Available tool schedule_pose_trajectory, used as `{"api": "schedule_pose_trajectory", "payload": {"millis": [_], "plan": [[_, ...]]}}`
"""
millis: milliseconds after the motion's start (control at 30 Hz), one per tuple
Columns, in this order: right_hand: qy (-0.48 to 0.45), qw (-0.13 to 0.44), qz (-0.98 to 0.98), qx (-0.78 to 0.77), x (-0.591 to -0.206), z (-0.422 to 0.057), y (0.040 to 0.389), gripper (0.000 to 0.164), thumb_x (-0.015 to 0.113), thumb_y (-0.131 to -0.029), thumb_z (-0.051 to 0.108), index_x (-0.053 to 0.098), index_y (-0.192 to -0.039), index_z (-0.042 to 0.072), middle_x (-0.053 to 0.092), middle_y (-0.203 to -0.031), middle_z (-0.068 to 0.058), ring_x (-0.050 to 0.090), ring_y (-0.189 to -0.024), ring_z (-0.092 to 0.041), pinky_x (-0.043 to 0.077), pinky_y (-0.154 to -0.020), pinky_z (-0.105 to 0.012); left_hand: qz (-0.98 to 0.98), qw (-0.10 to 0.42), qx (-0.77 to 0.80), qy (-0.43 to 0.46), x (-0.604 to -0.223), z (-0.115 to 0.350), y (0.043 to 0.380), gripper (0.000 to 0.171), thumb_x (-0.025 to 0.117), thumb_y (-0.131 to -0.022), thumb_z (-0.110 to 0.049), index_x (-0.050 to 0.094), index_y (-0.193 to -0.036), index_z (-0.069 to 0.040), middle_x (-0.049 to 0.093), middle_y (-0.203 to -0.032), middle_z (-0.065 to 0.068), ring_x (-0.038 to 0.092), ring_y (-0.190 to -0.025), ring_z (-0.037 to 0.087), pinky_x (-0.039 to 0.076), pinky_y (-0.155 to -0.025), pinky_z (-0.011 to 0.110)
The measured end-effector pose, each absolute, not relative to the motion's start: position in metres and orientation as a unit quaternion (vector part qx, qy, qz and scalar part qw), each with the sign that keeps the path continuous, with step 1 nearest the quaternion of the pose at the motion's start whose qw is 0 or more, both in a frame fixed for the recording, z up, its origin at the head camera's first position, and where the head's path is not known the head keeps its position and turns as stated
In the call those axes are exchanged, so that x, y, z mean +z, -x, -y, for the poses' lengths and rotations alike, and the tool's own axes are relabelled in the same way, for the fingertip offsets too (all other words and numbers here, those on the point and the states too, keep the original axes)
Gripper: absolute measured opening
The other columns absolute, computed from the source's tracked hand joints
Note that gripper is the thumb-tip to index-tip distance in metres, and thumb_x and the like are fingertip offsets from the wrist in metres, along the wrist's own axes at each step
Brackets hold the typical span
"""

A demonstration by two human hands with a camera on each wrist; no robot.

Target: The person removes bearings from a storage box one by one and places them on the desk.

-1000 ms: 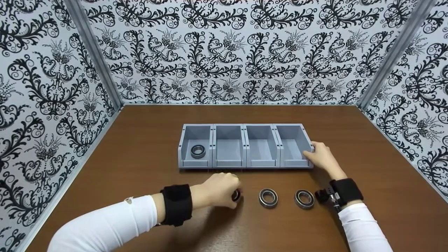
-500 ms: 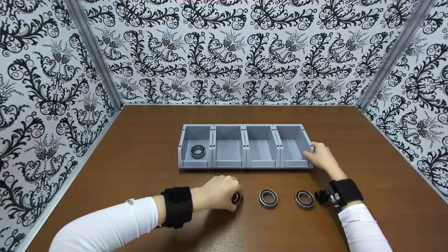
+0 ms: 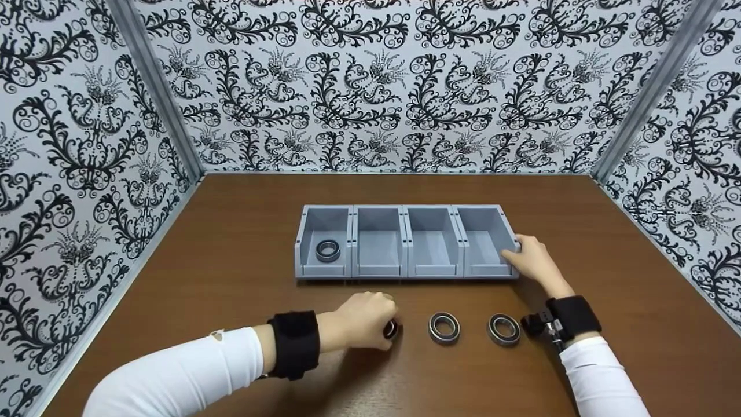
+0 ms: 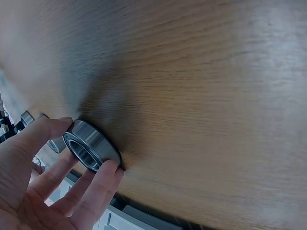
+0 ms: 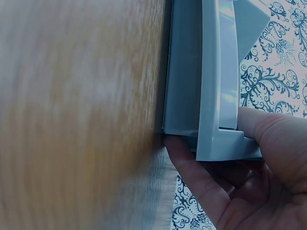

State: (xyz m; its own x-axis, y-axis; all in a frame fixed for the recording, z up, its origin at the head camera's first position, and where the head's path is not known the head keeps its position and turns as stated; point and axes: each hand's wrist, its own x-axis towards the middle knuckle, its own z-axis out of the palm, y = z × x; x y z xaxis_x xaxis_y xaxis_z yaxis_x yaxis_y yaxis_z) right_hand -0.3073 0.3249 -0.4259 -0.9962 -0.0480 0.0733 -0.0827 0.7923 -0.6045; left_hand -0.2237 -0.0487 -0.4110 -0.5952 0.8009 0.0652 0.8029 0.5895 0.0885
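My left hand (image 3: 366, 320) pinches a steel ball bearing (image 4: 91, 143) between thumb and fingertips, low over the wooden table in front of the bins. In the head view the hand covers most of that bearing. My right hand (image 3: 535, 263) grips the right side wall of a row of joined grey bins (image 3: 379, 270), thumb inside and fingers outside, as the right wrist view also shows. One bearing (image 3: 327, 251) lies flat in the leftmost bin. Two others, a middle bearing (image 3: 444, 328) and a right bearing (image 3: 503, 330), lie on the table to the right of my left hand.
The brown wooden table (image 3: 249, 231) runs back to patterned wallpaper panels (image 3: 370, 87) on three sides. Grey metal posts (image 3: 156, 87) stand at the back corners. A black strap with a camera (image 3: 541, 324) sits on the right wrist, close to the right bearing.
My left hand has shifted slightly toward me, with the bearing still pinched in it. The right hand, the bins and the other bearings look unmoved.
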Motion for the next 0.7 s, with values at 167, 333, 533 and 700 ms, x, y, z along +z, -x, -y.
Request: {"api": "schedule_pose_trajectory", "payload": {"millis": [167,333,533,700], "plan": [[-0.035,0.032,0.948,0.316,-0.4252,-0.3253,0.3075,0.046,0.060,-0.096,0.010,0.054,-0.128,-0.022,0.066,-0.114,-0.037,0.065,-0.090,-0.038,0.052,-0.079,-0.049,0.888,0.016,-0.049,0.457,-0.4124,0.0491,0.2241,0.022,0.089,-0.072,-0.018,0.079,-0.092,-0.017,0.065,-0.082,-0.001,0.067,-0.079,0.017,0.056,-0.065,0.033],[-0.032,0.038,0.948,0.315,-0.4258,-0.3245,0.3072,0.044,0.060,-0.095,0.010,0.056,-0.126,-0.022,0.066,-0.114,-0.037,0.066,-0.093,-0.039,0.052,-0.082,-0.052,0.887,0.016,-0.052,0.458,-0.4133,0.0501,0.2242,0.023,0.089,-0.073,-0.018,0.080,-0.094,-0.017,0.065,-0.082,-0.001,0.067,-0.080,0.016,0.056,-0.065,0.033],[-0.036,0.040,0.947,0.318,-0.4264,-0.3242,0.3075,0.043,0.060,-0.095,0.010,0.057,-0.125,-0.021,0.067,-0.111,-0.035,0.065,-0.090,-0.036,0.052,-0.082,-0.050,0.889,0.011,-0.059,0.454,-0.4147,0.0510,0.2242,0.026,0.090,-0.074,-0.019,0.080,-0.097,-0.017,0.068,-0.086,-0.002,0.068,-0.083,0.015,0.056,-0.067,0.032],[-0.035,0.042,0.946,0.320,-0.4267,-0.3236,0.3073,0.042,0.061,-0.095,0.010,0.058,-0.124,-0.021,0.067,-0.112,-0.035,0.065,-0.092,-0.038,0.051,-0.084,-0.053,0.892,0.006,-0.069,0.447,-0.4135,0.0521,0.2235,0.027,0.090,-0.074,-0.019,0.081,-0.100,-0.017,0.071,-0.089,-0.002,0.068,-0.084,0.015,0.056,-0.067,0.032]]}}
